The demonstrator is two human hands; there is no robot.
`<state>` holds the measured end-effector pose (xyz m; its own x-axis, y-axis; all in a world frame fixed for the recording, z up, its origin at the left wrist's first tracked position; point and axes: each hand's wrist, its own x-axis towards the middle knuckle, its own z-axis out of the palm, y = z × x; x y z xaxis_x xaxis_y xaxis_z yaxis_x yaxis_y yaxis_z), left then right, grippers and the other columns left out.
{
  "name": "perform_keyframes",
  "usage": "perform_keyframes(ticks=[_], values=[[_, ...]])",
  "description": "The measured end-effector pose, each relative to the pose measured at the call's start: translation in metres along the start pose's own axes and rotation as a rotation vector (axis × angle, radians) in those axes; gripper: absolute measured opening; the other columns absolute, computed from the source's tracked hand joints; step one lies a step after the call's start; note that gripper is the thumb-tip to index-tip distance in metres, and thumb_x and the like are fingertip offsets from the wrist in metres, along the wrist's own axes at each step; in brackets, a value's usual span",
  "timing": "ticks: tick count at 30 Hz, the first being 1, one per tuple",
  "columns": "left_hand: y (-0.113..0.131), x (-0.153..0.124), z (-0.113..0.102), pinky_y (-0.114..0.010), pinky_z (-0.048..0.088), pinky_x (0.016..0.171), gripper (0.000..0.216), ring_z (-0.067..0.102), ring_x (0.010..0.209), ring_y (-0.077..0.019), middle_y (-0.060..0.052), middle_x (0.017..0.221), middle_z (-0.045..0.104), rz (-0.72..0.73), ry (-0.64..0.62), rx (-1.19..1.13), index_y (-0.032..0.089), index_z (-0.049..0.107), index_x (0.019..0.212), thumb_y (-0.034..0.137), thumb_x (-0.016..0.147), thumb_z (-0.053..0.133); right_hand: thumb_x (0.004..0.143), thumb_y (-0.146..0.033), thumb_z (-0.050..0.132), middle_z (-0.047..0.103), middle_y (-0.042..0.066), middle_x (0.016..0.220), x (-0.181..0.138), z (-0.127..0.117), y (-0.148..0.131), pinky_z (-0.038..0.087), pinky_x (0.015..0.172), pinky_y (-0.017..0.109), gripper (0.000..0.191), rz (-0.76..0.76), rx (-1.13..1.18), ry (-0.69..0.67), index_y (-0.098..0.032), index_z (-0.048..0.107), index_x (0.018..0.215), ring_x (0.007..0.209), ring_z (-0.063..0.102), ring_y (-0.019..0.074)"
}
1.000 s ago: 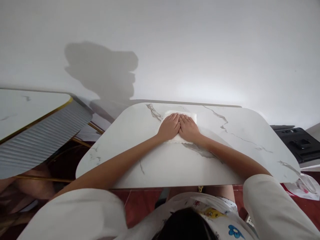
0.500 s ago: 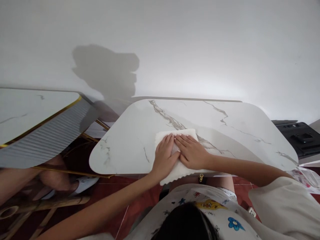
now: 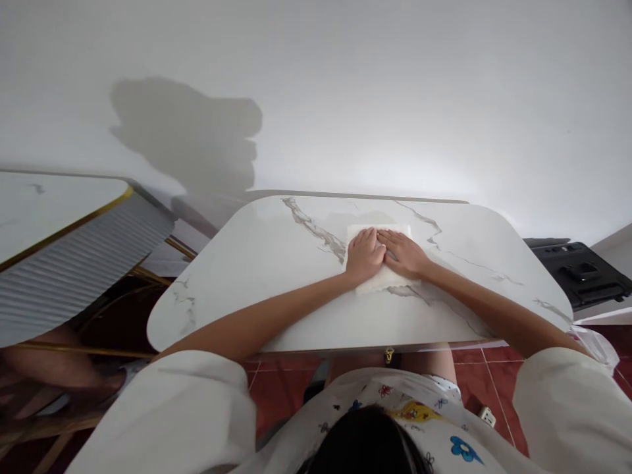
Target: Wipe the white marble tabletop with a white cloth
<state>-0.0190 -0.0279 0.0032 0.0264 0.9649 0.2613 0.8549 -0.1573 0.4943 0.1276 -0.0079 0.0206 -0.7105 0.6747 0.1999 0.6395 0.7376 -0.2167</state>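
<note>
Cloth (image 3: 384,280), farther back, beneath 2 hands (image 3: 364,257) (image 3: 403,255)

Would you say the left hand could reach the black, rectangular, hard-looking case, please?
Probably not easily: the left hand is on the white cloth, the right hand lies between, and the case sits beyond the marbled white tabletop.

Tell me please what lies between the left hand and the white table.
In the head view, a white cloth lies there, under the left hand and on the white table.
</note>
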Motion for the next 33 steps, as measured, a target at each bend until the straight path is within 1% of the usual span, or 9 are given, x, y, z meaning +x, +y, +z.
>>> perform_keyframes(ticks=[5,7,10,13,16,19,23,27,33], values=[[-0.024,0.06,0.003,-0.039,0.034,0.11,0.039,0.046,0.126,-0.0235,-0.009,0.129,0.057,0.025,0.076,0.012,0.018,0.055,0.118,0.018,0.084,0.036,0.092,-0.028,0.034,0.037,0.012,0.149,0.056,0.008,0.033,0.023,0.114,0.04,0.055,-0.003,-0.048,0.025,-0.006,0.037,0.143,0.138,0.032,0.0231],[-0.036,0.082,0.001,-0.037,0.035,0.109,0.037,0.048,0.124,-0.0222,-0.008,0.126,0.059,0.064,0.087,0.013,0.019,0.057,0.114,0.017,0.085,0.035,0.092,-0.028,0.034,0.037,0.012,0.149,0.078,0.011,0.043,0.023,0.114,0.039,0.055,0.016,-0.062,0.035,-0.006,0.036,0.143,0.138,0.032,0.0232],[-0.048,0.11,-0.002,-0.037,0.037,0.106,0.034,0.051,0.12,-0.0221,-0.008,0.121,0.061,0.104,0.103,0.038,0.019,0.058,0.11,0.016,0.086,0.034,0.093,-0.028,0.034,0.039,0.01,0.148,0.108,0.014,0.054,0.025,0.112,0.036,0.053,0.038,-0.064,0.063,-0.008,0.039,0.142,0.136,0.035,0.0222],[-0.052,0.131,-0.001,-0.039,0.038,0.103,0.03,0.053,0.115,-0.023,-0.009,0.115,0.063,0.097,0.124,0.084,0.019,0.058,0.104,0.015,0.087,0.033,0.093,-0.025,0.033,0.043,0.008,0.146,0.131,0.015,0.064,0.026,0.111,0.034,0.049,0.038,-0.048,0.095,-0.01,0.044,0.139,0.134,0.037,0.0206],[-0.047,0.147,0.006,-0.041,0.039,0.1,0.028,0.054,0.112,-0.0249,-0.01,0.111,0.064,0.042,0.14,0.125,0.019,0.058,0.099,0.015,0.088,0.032,0.094,-0.023,0.031,0.044,0.008,0.145,0.143,0.014,0.076,0.025,0.111,0.033,0.049,0.056,-0.027,0.102,-0.009,0.044,0.138,0.134,0.038,0.0206],[-0.034,0.159,0.018,-0.043,0.039,0.099,0.027,0.054,0.111,-0.027,-0.012,0.11,0.065,0.007,0.134,0.144,0.018,0.059,0.095,0.015,0.088,0.033,0.094,-0.023,0.028,0.047,0.007,0.143,0.14,0.011,0.091,0.026,0.111,0.033,0.048,0.092,-0.032,0.108,-0.01,0.045,0.137,0.133,0.039,0.0197],[-0.01,0.163,0.031,-0.042,0.037,0.099,0.027,0.054,0.111,-0.0266,-0.013,0.11,0.064,0.064,0.089,0.132,0.016,0.058,0.097,0.014,0.088,0.033,0.094,-0.023,0.028,0.046,0.009,0.144,0.118,0.003,0.109,0.027,0.11,0.034,0.048,0.129,-0.06,0.11,-0.009,0.045,0.137,0.133,0.038,0.0202],[0.011,0.149,0.036,-0.039,0.036,0.101,0.028,0.052,0.115,-0.025,-0.012,0.116,0.062,0.166,0.052,0.1,0.016,0.057,0.103,0.013,0.089,0.033,0.094,-0.024,0.027,0.043,0.011,0.146,0.088,-0.001,0.112,0.026,0.11,0.038,0.05,0.185,-0.077,0.131,-0.008,0.041,0.14,0.134,0.036,0.0227],[0.031,0.112,0.034,-0.037,0.036,0.102,0.029,0.05,0.117,-0.0236,-0.011,0.118,0.061,0.25,0.005,0.082,0.015,0.056,0.105,0.012,0.089,0.032,0.094,-0.025,0.027,0.039,0.014,0.147,0.044,-0.001,0.09,0.024,0.111,0.04,0.053,0.281,-0.119,0.124,-0.003,0.038,0.141,0.136,0.033,0.0271]])
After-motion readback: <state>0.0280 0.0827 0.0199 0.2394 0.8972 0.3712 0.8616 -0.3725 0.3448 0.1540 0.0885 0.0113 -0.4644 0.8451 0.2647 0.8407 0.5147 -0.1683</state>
